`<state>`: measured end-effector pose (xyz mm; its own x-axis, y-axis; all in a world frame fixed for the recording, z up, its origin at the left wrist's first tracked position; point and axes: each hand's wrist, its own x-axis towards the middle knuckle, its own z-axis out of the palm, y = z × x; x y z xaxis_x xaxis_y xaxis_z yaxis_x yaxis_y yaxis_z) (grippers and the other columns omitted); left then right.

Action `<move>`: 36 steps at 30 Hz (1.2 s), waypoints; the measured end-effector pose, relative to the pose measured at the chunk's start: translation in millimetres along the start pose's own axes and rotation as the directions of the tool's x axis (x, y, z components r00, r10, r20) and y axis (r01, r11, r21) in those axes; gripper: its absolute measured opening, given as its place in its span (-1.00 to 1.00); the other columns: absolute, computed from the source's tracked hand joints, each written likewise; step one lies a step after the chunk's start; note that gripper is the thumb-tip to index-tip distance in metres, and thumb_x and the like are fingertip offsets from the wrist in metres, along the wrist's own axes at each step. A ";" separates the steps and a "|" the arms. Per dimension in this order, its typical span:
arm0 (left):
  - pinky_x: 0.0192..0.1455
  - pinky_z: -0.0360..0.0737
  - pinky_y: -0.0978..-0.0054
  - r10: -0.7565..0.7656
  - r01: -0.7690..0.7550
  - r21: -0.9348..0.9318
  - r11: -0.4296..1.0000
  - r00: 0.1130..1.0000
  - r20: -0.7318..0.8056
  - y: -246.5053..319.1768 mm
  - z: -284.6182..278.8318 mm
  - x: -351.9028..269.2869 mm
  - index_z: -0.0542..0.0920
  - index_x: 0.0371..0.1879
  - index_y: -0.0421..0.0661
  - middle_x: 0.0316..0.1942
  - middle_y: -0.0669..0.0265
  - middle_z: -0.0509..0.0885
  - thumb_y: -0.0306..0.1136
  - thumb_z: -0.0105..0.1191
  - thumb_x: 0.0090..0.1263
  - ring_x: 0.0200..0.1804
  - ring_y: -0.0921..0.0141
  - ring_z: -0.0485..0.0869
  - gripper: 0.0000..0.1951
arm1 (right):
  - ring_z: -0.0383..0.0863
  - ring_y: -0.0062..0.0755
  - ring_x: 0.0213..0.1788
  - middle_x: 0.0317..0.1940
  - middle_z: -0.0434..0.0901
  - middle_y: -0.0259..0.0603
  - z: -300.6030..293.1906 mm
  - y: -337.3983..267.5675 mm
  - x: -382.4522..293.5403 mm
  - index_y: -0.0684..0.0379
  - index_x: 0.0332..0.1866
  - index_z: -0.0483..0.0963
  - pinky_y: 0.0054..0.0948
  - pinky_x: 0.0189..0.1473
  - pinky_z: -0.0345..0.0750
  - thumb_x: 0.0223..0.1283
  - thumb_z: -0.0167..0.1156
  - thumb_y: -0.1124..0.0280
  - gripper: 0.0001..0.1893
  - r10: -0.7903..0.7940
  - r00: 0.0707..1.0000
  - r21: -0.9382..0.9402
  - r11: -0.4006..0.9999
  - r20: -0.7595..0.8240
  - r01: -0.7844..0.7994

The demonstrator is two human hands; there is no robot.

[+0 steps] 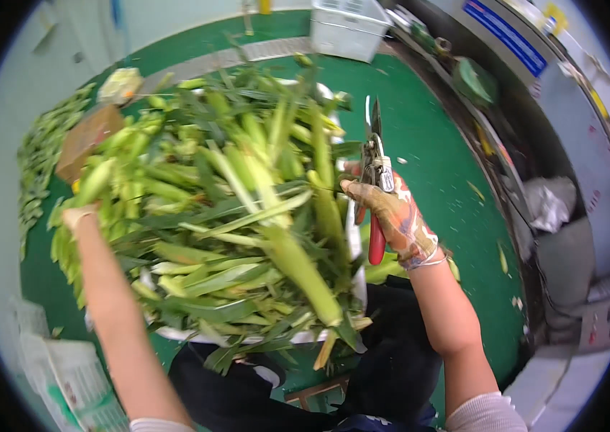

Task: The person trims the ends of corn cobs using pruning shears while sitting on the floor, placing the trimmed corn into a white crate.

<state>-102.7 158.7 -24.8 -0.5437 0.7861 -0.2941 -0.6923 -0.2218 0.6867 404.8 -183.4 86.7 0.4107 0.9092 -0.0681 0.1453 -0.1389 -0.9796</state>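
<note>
A large heap of green corn husks and leaves (218,291) lies before me in a white-rimmed container (357,243). My right hand (396,216), in a camouflage-patterned glove, holds red-handled pruning shears (374,167) to the right of the heap. The blades point away from me and stand apart. At the far left, my left hand (81,217) is around the lower end of a green ear of corn (97,182); blur and the ear hide most of its fingers. A long husked stalk piece (305,275) lies across the heap.
A cardboard box (89,140) and a pale block-shaped bundle (120,85) stand at the left. More green pods or ears (48,156) lie along the wall. A white crate (349,29) stands at the back. Metal equipment (564,129) lines the right side of the green floor (445,162).
</note>
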 end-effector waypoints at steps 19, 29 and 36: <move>-0.44 0.47 0.67 -0.242 -0.359 0.888 0.289 0.870 0.430 29.2 -62.1 -305.6 0.51 -0.10 -0.18 -0.47 0.34 0.59 -0.16 0.00 0.42 -0.49 0.55 0.56 -0.69 | 0.66 -0.12 -0.21 -0.24 0.67 -0.03 -108.7 443.4 97.1 0.30 -0.23 0.60 -0.24 -0.09 0.54 -0.17 0.39 0.10 -0.53 0.606 0.602 -0.161 0.622 -0.521 -0.766; -0.10 0.64 0.47 -0.808 -0.362 0.861 0.358 0.342 0.479 -39.4 -8.4 -472.7 0.54 -0.07 -0.33 -0.28 0.12 0.68 -0.44 0.09 0.37 -0.25 0.36 0.69 -0.75 | 0.54 -0.52 -0.27 -0.24 0.56 -0.29 -186.3 154.5 31.8 0.24 -0.08 0.37 -0.50 -0.20 0.54 -0.07 0.47 0.45 -0.53 -0.186 0.651 -0.054 0.975 -0.736 0.217; 0.10 0.49 0.32 -0.496 0.238 0.464 0.853 0.095 0.863 -74.4 35.0 -511.6 0.38 0.18 -0.22 0.05 0.13 0.57 0.15 0.10 0.29 0.06 0.32 0.57 -0.30 | 0.59 -0.39 -0.50 -0.60 0.48 -0.26 -116.1 -10.2 -67.9 0.29 -0.28 0.52 -0.41 -0.37 0.56 0.15 0.22 0.42 -0.85 -0.381 0.756 0.359 0.707 -0.532 0.609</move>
<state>243.5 -206.7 97.9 0.7015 0.6825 0.2050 -0.4996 0.2659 0.8244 480.0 -289.3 123.3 0.7338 0.5318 0.4227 0.0300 0.5962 -0.8022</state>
